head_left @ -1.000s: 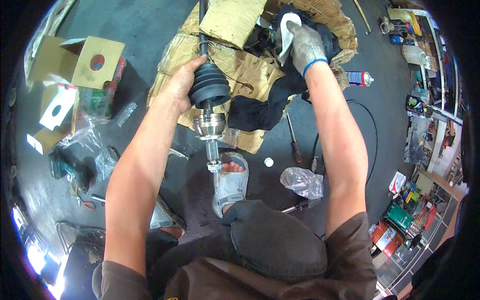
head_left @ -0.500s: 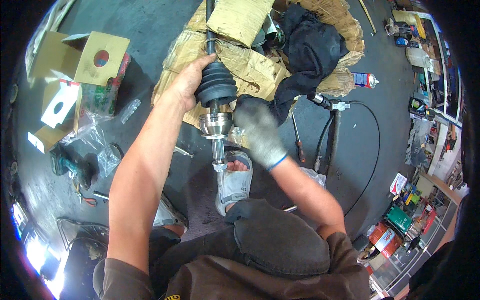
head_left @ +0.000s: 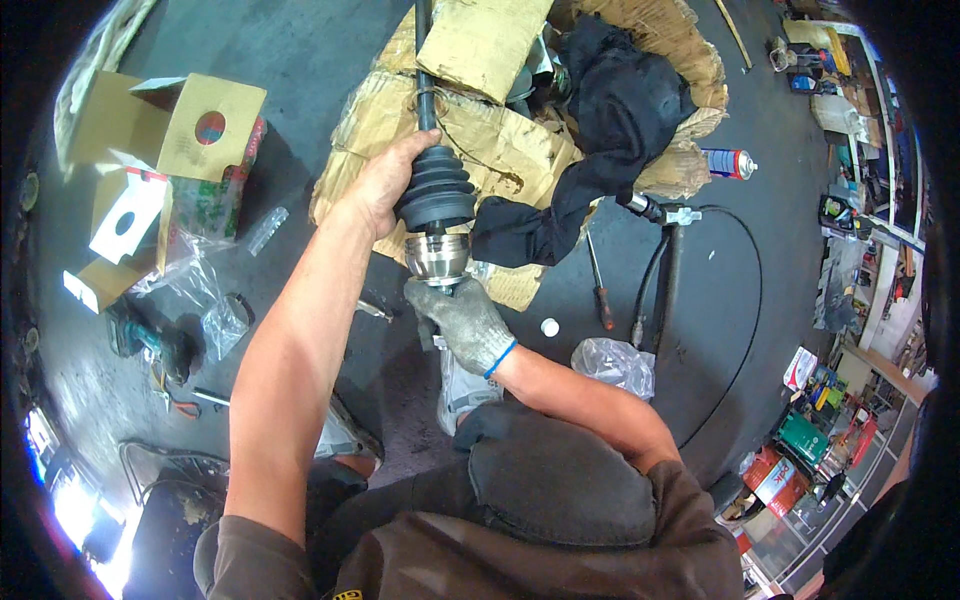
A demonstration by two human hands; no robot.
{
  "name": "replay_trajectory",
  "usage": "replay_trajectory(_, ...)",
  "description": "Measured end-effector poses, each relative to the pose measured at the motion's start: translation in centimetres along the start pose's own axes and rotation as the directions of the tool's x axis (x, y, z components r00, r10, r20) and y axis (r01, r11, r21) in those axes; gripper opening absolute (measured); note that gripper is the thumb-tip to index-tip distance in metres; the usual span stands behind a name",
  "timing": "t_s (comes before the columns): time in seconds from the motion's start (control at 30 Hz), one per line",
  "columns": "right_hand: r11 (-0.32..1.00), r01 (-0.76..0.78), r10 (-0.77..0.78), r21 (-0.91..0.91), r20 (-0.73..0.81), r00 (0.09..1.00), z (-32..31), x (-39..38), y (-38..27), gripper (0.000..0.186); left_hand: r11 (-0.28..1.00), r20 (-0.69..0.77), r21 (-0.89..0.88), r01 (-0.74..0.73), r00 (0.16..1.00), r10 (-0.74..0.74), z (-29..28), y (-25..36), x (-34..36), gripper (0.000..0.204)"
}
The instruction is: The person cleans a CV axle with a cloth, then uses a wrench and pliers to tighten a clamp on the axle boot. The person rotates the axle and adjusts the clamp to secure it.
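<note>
Head view: work is performed on a dark grey floor (head_left: pixel 300 60). Flattened, stained cardboard (head_left: pixel 350 155) covers its upper centre, with a black cloth (head_left: pixel 625 90) on it. The shaft assembly (head_left: pixel 424 100) runs from the top edge to the centre of the frame and comprises a black shaft, a ribbed rubber boot (head_left: pixel 437 190) and a bright metal joint housing (head_left: pixel 437 257).

Left hand (head_left: pixel 385 190), bare: fingers closed around the shaft assembly at the upper end of the boot. Right hand (head_left: pixel 465 322), in a grey glove: fingers grasping the shaft assembly directly below the housing; the gripped portion is largely hidden.

Floor items, right of centre: screwdriver (head_left: pixel 604 300), white cap (head_left: pixel 549 327), clear plastic bag (head_left: pixel 615 368) and black hose (head_left: pixel 759 270). Floor items, left: open carton (head_left: pixel 190 130), teal power tool (head_left: pixel 150 340) and pliers (head_left: pixel 182 407). Shelving (head_left: pixel 890 150) holding assorted goods lines the right edge. Bright light enters at lower left.

Labels and markings: the spray can (head_left: pixel 730 163), upper right, carries a blue, red and white label. Red and green print shows on the carton's side, beneath clear film. A red package (head_left: pixel 775 480), lower right, bears a white panel with lettering. Yellow lettering marks the brown shirt (head_left: pixel 450 560) at the bottom edge.
</note>
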State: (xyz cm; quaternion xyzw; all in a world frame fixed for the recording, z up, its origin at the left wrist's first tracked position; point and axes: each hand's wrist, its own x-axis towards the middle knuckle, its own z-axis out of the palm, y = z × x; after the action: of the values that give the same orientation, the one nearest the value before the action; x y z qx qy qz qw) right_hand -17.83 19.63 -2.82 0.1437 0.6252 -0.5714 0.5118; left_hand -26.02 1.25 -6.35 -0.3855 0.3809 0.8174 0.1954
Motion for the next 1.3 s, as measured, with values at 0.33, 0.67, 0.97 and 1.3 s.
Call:
replay_trajectory(0.33,0.995,-0.022,0.023,0.100,-0.012,1.000,0.3,0.0,-0.1,0.021,0.999,0.031,0.003,0.037,0.999,-0.037,-0.1,-0.2,-0.5,0.030)
replay_trajectory(0.67,0.991,-0.034,0.037,0.130,-0.026,0.999,0.2,0.3,0.7,0.022,0.998,0.054,-0.010,0.060,0.997,-0.059,-0.7,-1.0,-0.3,0.030)
replay_trajectory(0.97,0.997,0.001,0.002,0.071,-0.036,0.999,0.2,0.1,0.3,0.022,0.999,0.026,-0.006,0.044,0.999,-0.044,-0.4,-1.7,-0.8,0.034)
replay_trajectory(1.3,0.999,0.016,-0.014,0.046,-0.036,0.999,0.3,-0.2,-0.4,0.023,0.998,0.007,0.059,0.020,1.000,-0.020,-0.3,-1.8,-1.4,0.035)
